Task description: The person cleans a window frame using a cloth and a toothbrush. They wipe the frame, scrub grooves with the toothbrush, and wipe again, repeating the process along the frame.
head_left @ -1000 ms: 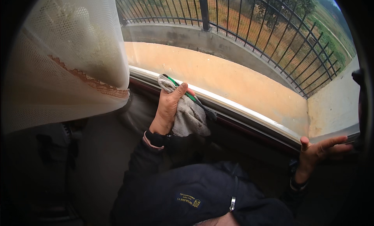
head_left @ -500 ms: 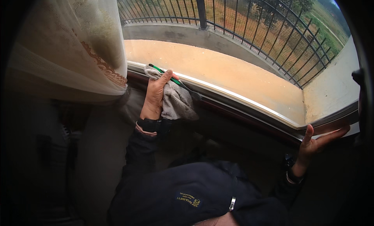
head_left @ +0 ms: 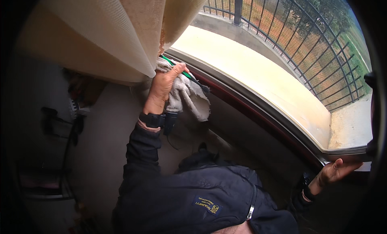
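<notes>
My left hand [head_left: 161, 89] is closed around a crumpled grey cloth [head_left: 189, 97] and a slim green-and-black handled tool [head_left: 187, 75]. The tool's dark end points right; its exact kind cannot be made out. Both are beside the dark red window sill [head_left: 250, 101], just under the hem of a sheer curtain [head_left: 109, 36]. Much of the cloth hangs down below my fingers. At the far right, my right hand [head_left: 333, 172] is open, fingers stretched along the lower corner of the window frame [head_left: 325, 154].
Beyond the window lies a pale ledge [head_left: 242, 68] with a black metal fence [head_left: 290, 36] behind it. The curtain hangs in wide folds at the upper left. Dark furniture [head_left: 48, 185] stands in shadow at the lower left.
The view has turned, and the curtain fills more of the upper left, close above my left hand. My right hand appears lower in the picture, its thumb less raised. The left hand keeps its hold.
</notes>
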Demonstrator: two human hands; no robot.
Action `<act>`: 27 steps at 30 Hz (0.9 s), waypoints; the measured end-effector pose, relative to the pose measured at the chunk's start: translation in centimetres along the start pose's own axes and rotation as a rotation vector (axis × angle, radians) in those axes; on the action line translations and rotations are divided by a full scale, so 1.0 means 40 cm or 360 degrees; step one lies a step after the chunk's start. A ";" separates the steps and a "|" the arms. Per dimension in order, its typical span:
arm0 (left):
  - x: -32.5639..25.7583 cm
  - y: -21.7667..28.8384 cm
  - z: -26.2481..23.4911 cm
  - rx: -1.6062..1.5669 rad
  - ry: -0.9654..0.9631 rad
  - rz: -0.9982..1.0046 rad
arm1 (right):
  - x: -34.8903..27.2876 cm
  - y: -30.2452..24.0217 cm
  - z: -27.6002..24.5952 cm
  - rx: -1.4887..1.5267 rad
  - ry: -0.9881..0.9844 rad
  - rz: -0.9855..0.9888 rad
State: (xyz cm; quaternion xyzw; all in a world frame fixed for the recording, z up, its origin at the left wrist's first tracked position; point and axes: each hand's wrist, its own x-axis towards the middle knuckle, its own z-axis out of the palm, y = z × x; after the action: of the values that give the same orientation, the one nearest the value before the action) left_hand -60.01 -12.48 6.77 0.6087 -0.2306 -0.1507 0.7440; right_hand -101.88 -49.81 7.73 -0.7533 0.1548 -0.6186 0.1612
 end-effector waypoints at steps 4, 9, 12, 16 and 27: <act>0.060 0.031 -0.097 0.0218 0.0080 0.0071 | 0.007 -0.026 0.038 0.0136 0.0060 -0.0016; 0.072 0.075 -0.147 0.0504 0.0211 0.0020 | 0.019 -0.060 0.095 0.0194 0.0073 -0.0048; 0.044 0.118 -0.129 0.0666 0.0300 0.0088 | 0.034 -0.084 0.118 0.0314 0.0107 -0.0033; 0.015 0.150 -0.097 0.0840 0.0284 0.0213 | 0.062 -0.126 0.155 0.0519 -0.0030 0.0078; 0.050 0.122 -0.178 0.0762 0.0081 0.0100 | 0.084 -0.236 0.426 0.0844 -0.0400 -0.0204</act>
State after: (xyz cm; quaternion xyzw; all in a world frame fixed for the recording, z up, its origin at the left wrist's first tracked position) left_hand -54.84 -6.51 10.75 0.7638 -0.2597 -0.0531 0.5885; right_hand -84.19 -41.91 11.67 -0.7638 -0.0811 -0.5483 0.3308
